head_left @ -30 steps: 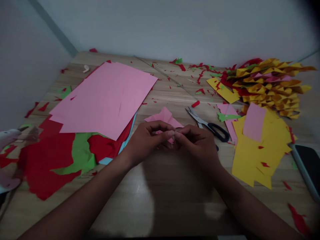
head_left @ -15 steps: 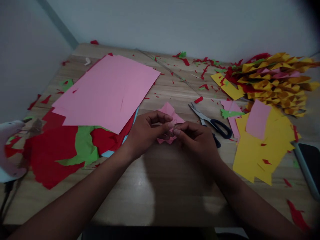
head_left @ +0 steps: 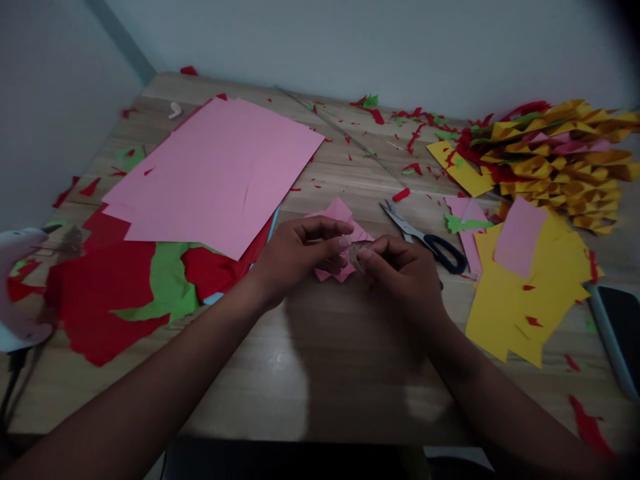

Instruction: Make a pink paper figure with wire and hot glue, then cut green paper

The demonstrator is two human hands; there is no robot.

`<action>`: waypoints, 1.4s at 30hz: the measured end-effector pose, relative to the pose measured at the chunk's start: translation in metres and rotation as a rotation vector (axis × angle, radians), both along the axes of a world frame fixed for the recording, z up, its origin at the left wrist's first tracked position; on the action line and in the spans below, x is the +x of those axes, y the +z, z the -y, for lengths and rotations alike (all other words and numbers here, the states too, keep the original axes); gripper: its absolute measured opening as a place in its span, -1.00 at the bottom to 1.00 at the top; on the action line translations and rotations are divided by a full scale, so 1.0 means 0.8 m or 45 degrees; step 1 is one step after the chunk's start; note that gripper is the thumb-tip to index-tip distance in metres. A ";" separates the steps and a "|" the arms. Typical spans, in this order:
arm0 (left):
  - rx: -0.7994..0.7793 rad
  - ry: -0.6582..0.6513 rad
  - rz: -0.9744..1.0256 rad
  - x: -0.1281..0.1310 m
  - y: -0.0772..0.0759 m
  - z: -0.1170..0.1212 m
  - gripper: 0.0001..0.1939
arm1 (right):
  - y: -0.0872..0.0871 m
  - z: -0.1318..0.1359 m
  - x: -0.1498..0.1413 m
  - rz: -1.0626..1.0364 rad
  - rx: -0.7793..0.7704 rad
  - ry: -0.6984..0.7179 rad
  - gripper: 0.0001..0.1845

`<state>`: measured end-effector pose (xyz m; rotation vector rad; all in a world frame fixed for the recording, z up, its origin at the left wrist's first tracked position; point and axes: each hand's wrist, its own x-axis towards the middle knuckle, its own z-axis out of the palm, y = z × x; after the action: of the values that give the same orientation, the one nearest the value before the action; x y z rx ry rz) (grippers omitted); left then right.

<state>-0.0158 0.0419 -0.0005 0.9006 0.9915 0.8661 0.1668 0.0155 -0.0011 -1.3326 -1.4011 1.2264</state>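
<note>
A folded, star-like pink paper piece (head_left: 339, 210) lies mid-table, partly hidden behind my left hand. Over its left side, my left hand (head_left: 305, 257) is closed, thumb and fingertips drawn together; what they hold, if anything, is too small to make out. To the right, my right hand (head_left: 395, 267) pinches a thin, looped strand (head_left: 356, 250), which looks like thread or fine wire and spans the small gap between the hands. Just beyond my right hand rest dark-handled scissors (head_left: 443, 253), blades pointing away and left, one handle loop mostly covered.
Pink sheets (head_left: 215, 173) overlap red paper (head_left: 105, 293) and a green piece (head_left: 173, 287) at left. A white glue gun (head_left: 20, 287) stands at the left edge. Yellow sheets (head_left: 525, 307), a folded yellow paper bundle (head_left: 560, 160) and a phone (head_left: 617, 333) occupy the right.
My right hand has drawn slightly away to the right, so the gap between the hands is wider and the strand shows more. The whole view has shifted a little.
</note>
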 end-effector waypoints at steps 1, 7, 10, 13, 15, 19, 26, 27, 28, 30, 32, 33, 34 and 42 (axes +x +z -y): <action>0.007 -0.013 -0.023 -0.001 0.000 0.000 -0.71 | -0.001 0.000 0.000 0.027 0.024 0.005 -0.76; 0.079 -0.077 -0.161 -0.002 0.004 -0.001 -0.66 | -0.005 -0.001 -0.002 0.077 0.149 0.072 -0.80; 0.119 -0.041 -0.142 -0.001 0.005 -0.001 -0.69 | -0.007 -0.001 -0.002 0.098 0.154 0.060 -0.78; 0.157 -0.014 -0.138 -0.002 0.003 -0.002 -0.67 | -0.007 -0.001 -0.001 0.093 0.144 0.030 -0.77; 0.153 -0.063 -0.158 -0.003 0.000 -0.002 -0.62 | -0.007 -0.002 0.000 0.065 0.114 -0.004 -0.76; 0.136 -0.213 -0.203 -0.004 -0.003 -0.002 -0.66 | -0.008 -0.003 0.001 -0.023 0.064 -0.031 -0.74; 0.230 -0.014 -0.224 -0.007 0.003 -0.005 -0.77 | -0.009 -0.005 0.007 -0.157 0.031 -0.070 -0.81; 0.253 -0.017 -0.238 -0.007 0.004 -0.005 -0.78 | -0.008 -0.006 0.006 -0.174 0.039 -0.081 -0.80; 0.277 -0.020 -0.251 -0.007 0.005 -0.005 -0.79 | -0.007 -0.006 0.006 -0.184 0.039 -0.079 -0.79; 0.321 -0.012 -0.276 -0.006 0.005 -0.004 -0.78 | -0.006 -0.006 0.003 -0.204 0.020 -0.057 -0.80; 0.331 0.005 -0.292 -0.005 0.005 -0.003 -0.77 | -0.005 -0.005 0.000 -0.223 -0.016 -0.039 -0.81; 0.322 0.007 -0.294 -0.005 0.005 -0.004 -0.76 | -0.005 -0.005 -0.001 -0.235 -0.031 -0.047 -0.80; 0.306 0.000 -0.293 -0.005 0.004 -0.004 -0.74 | -0.005 -0.004 -0.002 -0.247 -0.039 -0.059 -0.79; 0.239 -0.138 -0.213 -0.010 0.004 -0.003 -0.79 | -0.004 -0.003 -0.001 -0.297 -0.051 -0.106 -0.72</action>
<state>-0.0240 0.0446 0.0024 1.1918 1.0064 0.8103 0.1663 0.0176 -0.0045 -1.2187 -1.1521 1.3134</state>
